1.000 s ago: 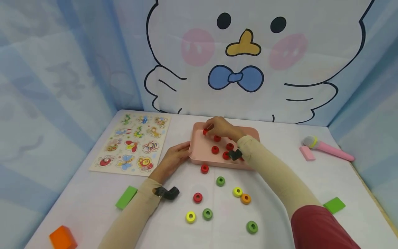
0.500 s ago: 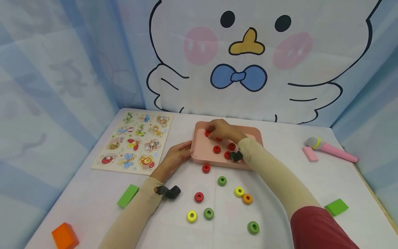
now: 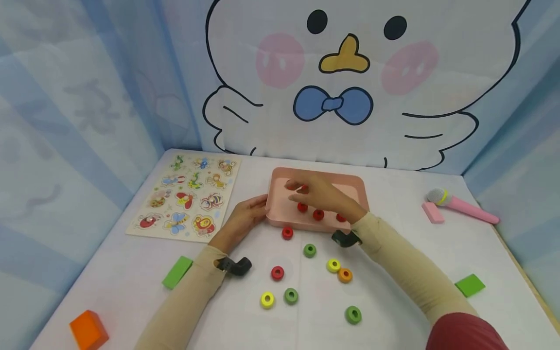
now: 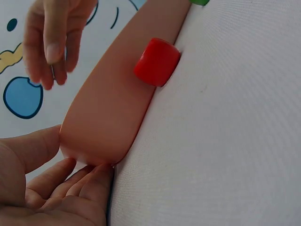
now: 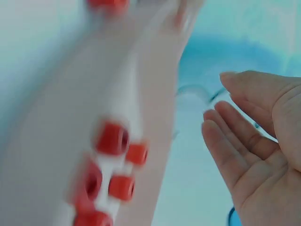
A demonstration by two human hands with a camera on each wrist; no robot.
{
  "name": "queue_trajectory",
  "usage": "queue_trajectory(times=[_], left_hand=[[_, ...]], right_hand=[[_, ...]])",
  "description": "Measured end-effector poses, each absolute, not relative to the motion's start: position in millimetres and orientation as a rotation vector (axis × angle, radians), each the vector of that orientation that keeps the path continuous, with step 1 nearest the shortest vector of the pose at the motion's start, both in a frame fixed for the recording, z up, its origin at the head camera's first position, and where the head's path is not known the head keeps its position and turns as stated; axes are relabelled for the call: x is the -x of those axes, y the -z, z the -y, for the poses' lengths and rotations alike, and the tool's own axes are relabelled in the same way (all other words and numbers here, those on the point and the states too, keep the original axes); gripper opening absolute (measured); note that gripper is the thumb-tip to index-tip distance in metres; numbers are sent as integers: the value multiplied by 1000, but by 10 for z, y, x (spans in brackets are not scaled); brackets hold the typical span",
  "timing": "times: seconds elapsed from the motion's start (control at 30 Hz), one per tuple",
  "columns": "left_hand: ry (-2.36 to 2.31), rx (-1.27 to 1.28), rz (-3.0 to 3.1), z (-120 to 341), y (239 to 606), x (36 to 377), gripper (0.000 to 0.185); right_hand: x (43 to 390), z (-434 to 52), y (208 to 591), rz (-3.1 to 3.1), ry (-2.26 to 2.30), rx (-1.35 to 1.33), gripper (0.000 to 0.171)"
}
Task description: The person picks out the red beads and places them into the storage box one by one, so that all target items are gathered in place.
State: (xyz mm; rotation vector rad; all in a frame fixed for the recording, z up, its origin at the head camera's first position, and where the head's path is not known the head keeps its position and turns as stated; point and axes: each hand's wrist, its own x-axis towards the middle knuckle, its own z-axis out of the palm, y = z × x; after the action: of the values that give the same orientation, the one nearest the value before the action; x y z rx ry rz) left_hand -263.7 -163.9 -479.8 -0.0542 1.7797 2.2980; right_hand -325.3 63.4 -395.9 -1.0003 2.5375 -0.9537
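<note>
My left hand (image 3: 242, 218) holds the left end of a pink tray (image 3: 278, 206). In the left wrist view its thumb is at the rim and the fingers (image 4: 96, 186) lie along the tray's lower edge. Over the tray hovers my right hand (image 3: 323, 194), thumb and fingers (image 5: 228, 153) spread apart with nothing between them. Several red ring beads (image 3: 318, 214) lie inside the tray, some hidden behind that hand. Just outside the near wall is another red bead (image 3: 287, 233), which stands close to the tray in the left wrist view too.
Loose green (image 3: 309, 250), yellow (image 3: 333, 265), orange (image 3: 345, 275) and red beads (image 3: 277, 273) lie nearer. An insect puzzle board (image 3: 183, 199) is at left; a toy microphone (image 3: 463, 206) and pink block (image 3: 432, 213) at right. Green blocks (image 3: 177, 272) and an orange block (image 3: 89, 330) lie outward.
My right hand has released a red bead at the tray's far left, opened its fingers and drawn back slightly to the right. My left hand has stayed at the tray.
</note>
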Motion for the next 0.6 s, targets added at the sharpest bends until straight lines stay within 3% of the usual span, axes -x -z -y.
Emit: queue_trajectory(times=[0.23,0.6], left_hand=[[-2301,44,-1774,1648,4789,2640,51],[-2323,66,-1750,1618,4783,2639,50]], right_hand=[[2602,-750,4094,-2197,1018,1196,34],[2223,-714,4393,-1918,1075,1146,30]])
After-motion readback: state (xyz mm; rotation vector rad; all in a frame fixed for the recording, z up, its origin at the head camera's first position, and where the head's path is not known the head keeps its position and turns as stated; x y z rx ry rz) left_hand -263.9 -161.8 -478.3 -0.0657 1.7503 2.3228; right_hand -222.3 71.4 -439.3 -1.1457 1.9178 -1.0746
